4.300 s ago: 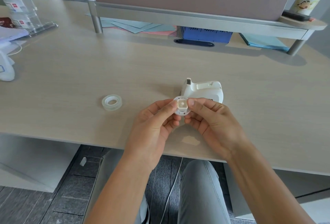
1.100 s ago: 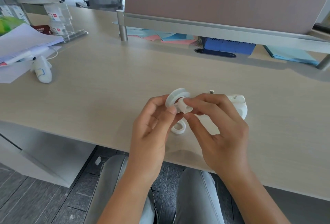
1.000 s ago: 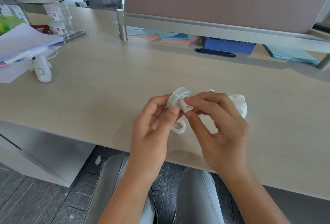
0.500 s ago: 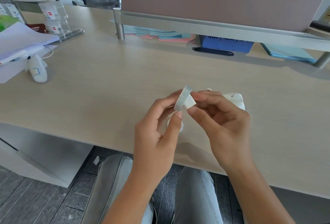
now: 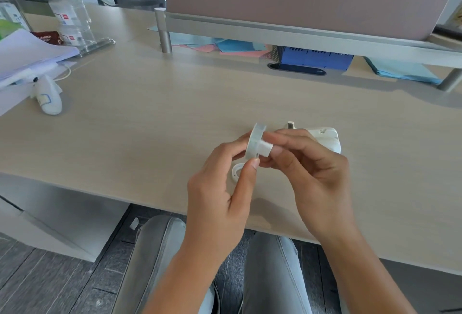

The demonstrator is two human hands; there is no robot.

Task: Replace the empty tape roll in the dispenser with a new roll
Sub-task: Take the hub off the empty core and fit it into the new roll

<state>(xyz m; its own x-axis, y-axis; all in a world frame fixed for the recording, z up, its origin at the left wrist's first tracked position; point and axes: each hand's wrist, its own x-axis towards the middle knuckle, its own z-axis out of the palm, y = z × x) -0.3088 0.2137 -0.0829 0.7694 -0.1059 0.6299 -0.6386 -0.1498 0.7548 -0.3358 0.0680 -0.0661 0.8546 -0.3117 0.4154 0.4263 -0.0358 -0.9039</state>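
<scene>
My left hand (image 5: 222, 196) pinches the rim of a translucent tape roll (image 5: 255, 141), held edge-on above the desk. A white hub (image 5: 266, 149) sticks out of the roll's right face, and the fingertips of my right hand (image 5: 312, 171) grip it. The white tape dispenser (image 5: 327, 138) lies on the desk (image 5: 150, 126) just behind my right hand, partly hidden by its fingers. A small white ring (image 5: 237, 171) lies flat on the desk under my hands, half covered by my left thumb.
A white mouse-like device (image 5: 50, 101) and a stack of papers (image 5: 27, 53) lie at the far left. A raised shelf (image 5: 300, 36) crosses the back, with coloured paper and a blue box (image 5: 317, 57) under it. The desk's front edge is close below my hands.
The roll and hub have turned in my fingers from nearly face-on to edge-on. Both hands have kept their grip and stayed over the same spot on the desk.
</scene>
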